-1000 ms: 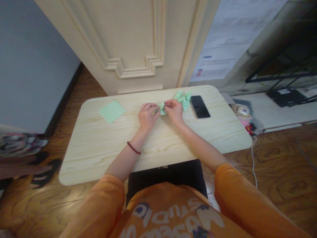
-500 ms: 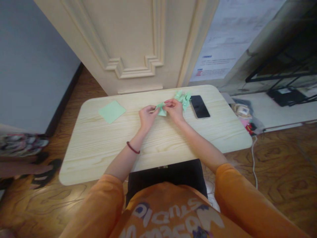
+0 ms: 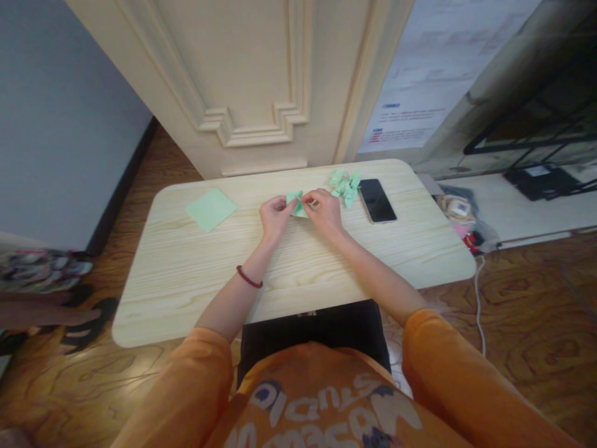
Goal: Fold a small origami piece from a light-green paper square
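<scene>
Between my two hands is a small folded piece of green paper (image 3: pixel 297 210), held just over the table. My left hand (image 3: pixel 274 218) pinches its left side, thumb lying on top. From the right, my right hand (image 3: pixel 325 211) grips a fold near the paper's middle with thumb and fingertips. Just beyond my right hand lies a cluster of folded green paper pieces (image 3: pixel 345 186). Flat on the left part of the table rests a square green sheet (image 3: pixel 211 210); whether it is one sheet or a stack I cannot tell.
A phone (image 3: pixel 377 201) lies on the pale wooden table (image 3: pixel 186 286), right of the paper cluster. A cream panelled door or wall (image 3: pixel 252 74) rises behind the table. At the far left are another person's sandalled feet (image 3: pixel 88 323). A white cable (image 3: pixel 478 305) hangs at the right.
The green paper has turned and shifted slightly left, showing a broader face. My right hand has changed its pinch, moving in toward the paper's middle. The phone and loose sheet stay put.
</scene>
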